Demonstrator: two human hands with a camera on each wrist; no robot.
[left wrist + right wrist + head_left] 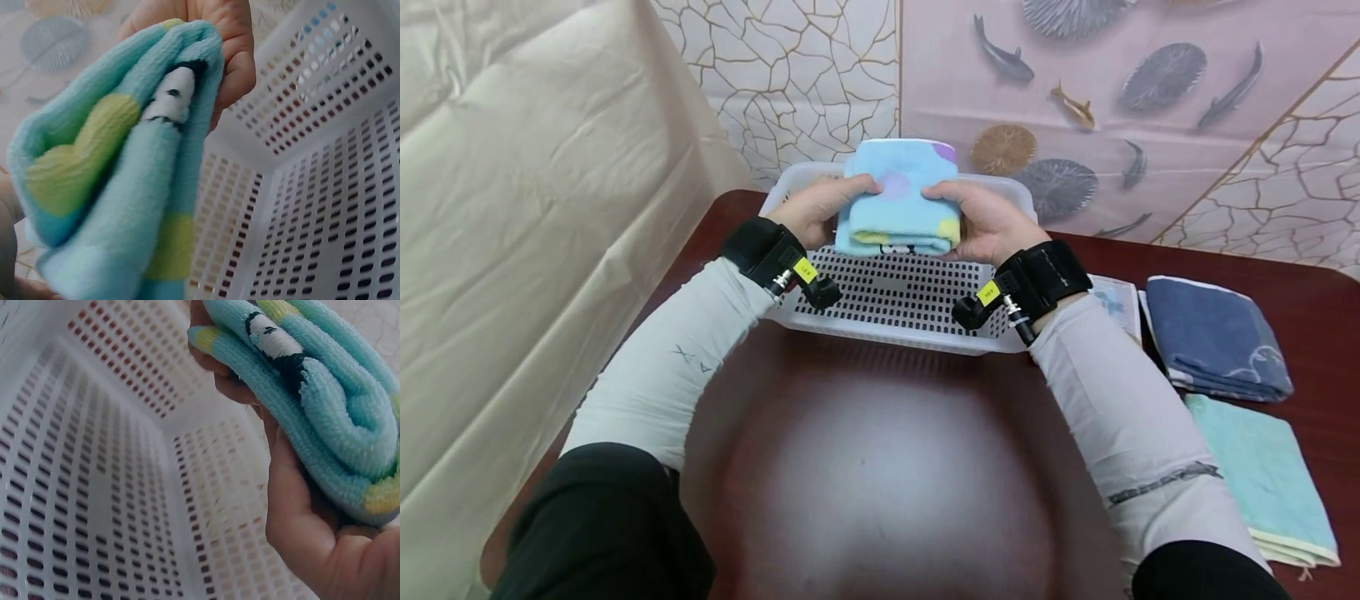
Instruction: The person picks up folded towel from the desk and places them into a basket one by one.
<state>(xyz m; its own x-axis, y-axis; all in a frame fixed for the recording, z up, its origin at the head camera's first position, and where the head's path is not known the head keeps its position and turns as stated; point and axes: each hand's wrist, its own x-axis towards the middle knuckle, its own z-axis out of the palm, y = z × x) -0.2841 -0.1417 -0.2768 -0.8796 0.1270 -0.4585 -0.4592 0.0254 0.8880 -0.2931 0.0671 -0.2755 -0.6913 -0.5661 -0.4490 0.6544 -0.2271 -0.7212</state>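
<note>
A folded light-blue towel (898,196) with yellow and purple patches is held up over the white perforated basket (891,333). My left hand (816,208) grips its left side, thumb on top and fingers underneath. On the opposite side my right hand (992,221) holds it the same way. In the left wrist view the towel (144,194) shows its folded layers and a black-and-white figure, with the left hand (231,56) behind it. The right wrist view has the right hand (306,512) under the layered towel (337,425); the basket's slotted walls lie beyond.
Right of the basket, a folded dark-blue towel (1213,337) lies on the dark red table (880,467), with a folded mint-green towel (1262,475) nearer me. A pale patterned item (1116,304) shows beside my right forearm. Patterned cloth (805,67) hangs behind the table.
</note>
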